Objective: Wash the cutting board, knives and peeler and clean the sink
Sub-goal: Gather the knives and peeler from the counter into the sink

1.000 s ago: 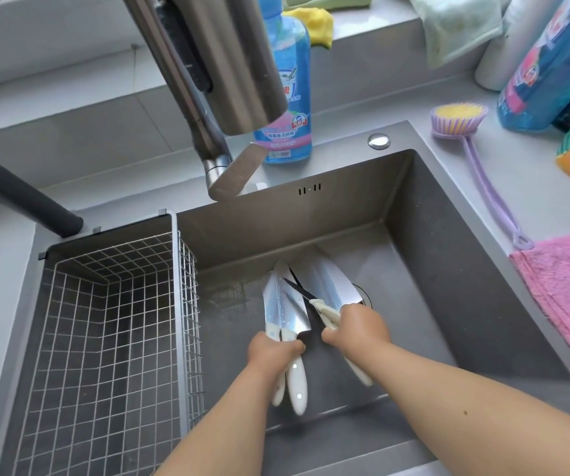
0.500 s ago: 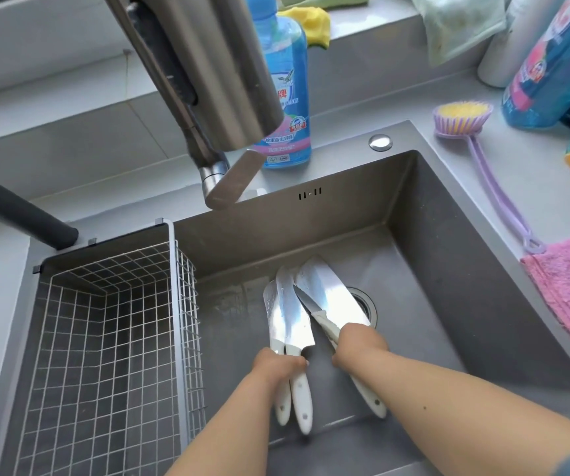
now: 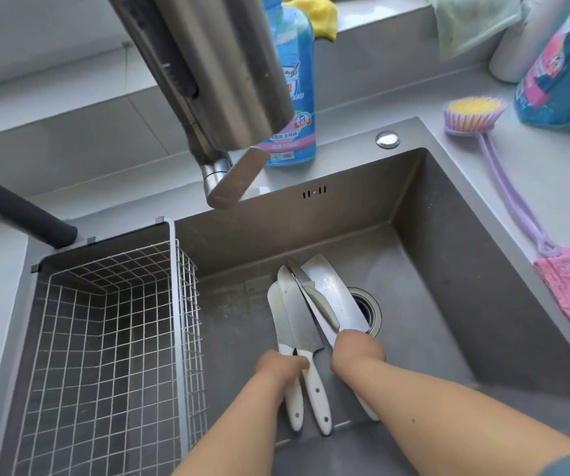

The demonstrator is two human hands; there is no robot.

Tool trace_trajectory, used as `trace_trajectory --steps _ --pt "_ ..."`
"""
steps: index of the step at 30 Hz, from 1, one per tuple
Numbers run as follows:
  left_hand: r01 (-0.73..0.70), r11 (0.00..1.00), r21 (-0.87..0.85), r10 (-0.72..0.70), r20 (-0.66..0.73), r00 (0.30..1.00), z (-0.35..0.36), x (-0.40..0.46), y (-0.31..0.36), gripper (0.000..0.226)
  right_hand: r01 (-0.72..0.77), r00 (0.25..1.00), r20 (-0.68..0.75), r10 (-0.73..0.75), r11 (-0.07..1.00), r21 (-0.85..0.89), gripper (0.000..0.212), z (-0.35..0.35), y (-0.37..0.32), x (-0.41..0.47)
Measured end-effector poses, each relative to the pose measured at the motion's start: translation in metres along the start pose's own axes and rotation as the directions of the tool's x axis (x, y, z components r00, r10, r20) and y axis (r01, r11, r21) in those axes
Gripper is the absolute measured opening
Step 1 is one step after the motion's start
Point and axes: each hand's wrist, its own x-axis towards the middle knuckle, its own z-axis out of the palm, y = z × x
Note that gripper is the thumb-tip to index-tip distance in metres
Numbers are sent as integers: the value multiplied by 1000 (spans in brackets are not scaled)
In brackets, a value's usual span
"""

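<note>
Head view: low in the centre of the frame, inside the sink (image 3: 448,269), the left hand (image 3: 281,367) grasps two white-handled knives (image 3: 299,324) by their handles. Just right of it, the right hand (image 3: 357,350) clasps a broad knife (image 3: 333,297) and a small peeler-like tool (image 3: 318,302), blades pointing up-frame beside the drain (image 3: 367,309).

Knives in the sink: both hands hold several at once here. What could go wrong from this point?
The left hand grips two white-handled knives together, so one could slip or twist in the grip. The right hand holds a broad knife and a smaller tool whose blades cross close to the others; the hands sit near bare edges. The sink looks wet, and the open drain lies just beneath.
</note>
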Motion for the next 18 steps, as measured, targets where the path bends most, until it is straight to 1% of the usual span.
trace_trajectory --steps 3,5,9,11,13,16,18 --pt "5 998 63 -3 -19 1000 -6 -6 5 19 39 999 -3 -39 998 -49 31 -2 1 -2" --pt "2 998 70 -1 -13 1000 -11 -9 7 16 61 998 10 -60 996 -69 32 -6 1 -5" --pt "-28 1000 11 29 -14 999 -19 -19 10 16 82 997 19 -81 993 -79 32 -20 3 -14" --pt "-60 998 -28 59 -10 998 -25 -29 12 15 70 998 4 -70 996 -48 23 -32 1 -21" --pt "-105 994 -36 105 8 994 -32 -41 16 12 89 995 -40 -89 996 -8 8 -44 -3 -32" --pt "-187 980 -73 188 10 982 -44 -65 24 13 163 973 -170 -153 985 47 11 -63 -17 -54" --pt "-264 950 -165 272 30 962 -52 -87 29 24 242 932 -301 -200 964 109 12 -73 -31 -74"
